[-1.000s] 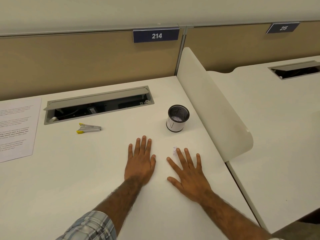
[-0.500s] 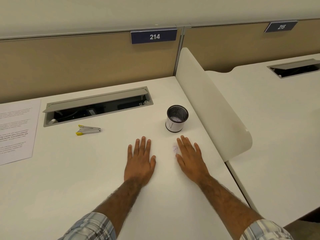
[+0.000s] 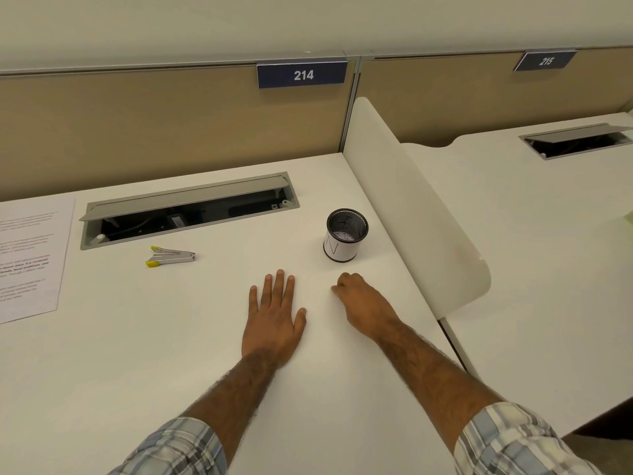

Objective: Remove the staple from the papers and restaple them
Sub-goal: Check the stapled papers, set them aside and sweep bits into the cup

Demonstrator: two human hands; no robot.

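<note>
The printed papers [image 3: 30, 258] lie flat at the desk's far left edge, partly cut off by the frame. A small silver stapler with yellow tips [image 3: 171, 257] lies on the desk between the papers and my hands. My left hand [image 3: 274, 317] rests flat on the desk with straight, spread fingers, holding nothing. My right hand [image 3: 363, 299] sits just right of it, fingers curled down onto the desk at the spot where a tiny paper scrap lay. The scrap is hidden under those fingers.
A black mesh cup with a white label [image 3: 346, 234] stands just beyond my right hand. An open cable tray [image 3: 188, 214] is set into the desk behind the stapler. A white curved divider [image 3: 411, 207] bounds the desk on the right.
My right hand slid forward and left over the tiny scrap, then curled its fingers down on it. The left hand has stayed flat.
</note>
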